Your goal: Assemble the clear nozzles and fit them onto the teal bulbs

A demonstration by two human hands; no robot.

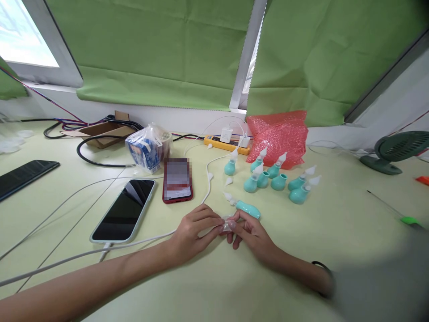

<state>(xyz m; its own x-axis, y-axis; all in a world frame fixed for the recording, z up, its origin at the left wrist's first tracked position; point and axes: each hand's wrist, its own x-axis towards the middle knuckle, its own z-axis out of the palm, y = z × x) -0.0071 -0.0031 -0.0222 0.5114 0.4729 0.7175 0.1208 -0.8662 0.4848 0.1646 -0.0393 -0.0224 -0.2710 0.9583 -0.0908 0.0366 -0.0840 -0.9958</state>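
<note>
My left hand [196, 230] and my right hand [251, 235] meet on the pale table [335, 250], both pinching one small clear plastic piece [228, 225] between their fingertips. Just behind my right hand lies a teal bulb with a white tip [247, 208]. Farther back stand several teal bulbs with clear nozzles [278, 179], some upright, some on their sides. Two loose white tips [228, 181] lie near them.
A white-cased phone [125, 208] on a cable and a red-cased phone [177, 181] lie at my left. A dark tablet [23, 175] sits far left. A bag with a blue carton [147, 150], a cardboard box [103, 132], an orange power strip [228, 144], pink bubble wrap [278, 134] and a fan [395, 152] line the back.
</note>
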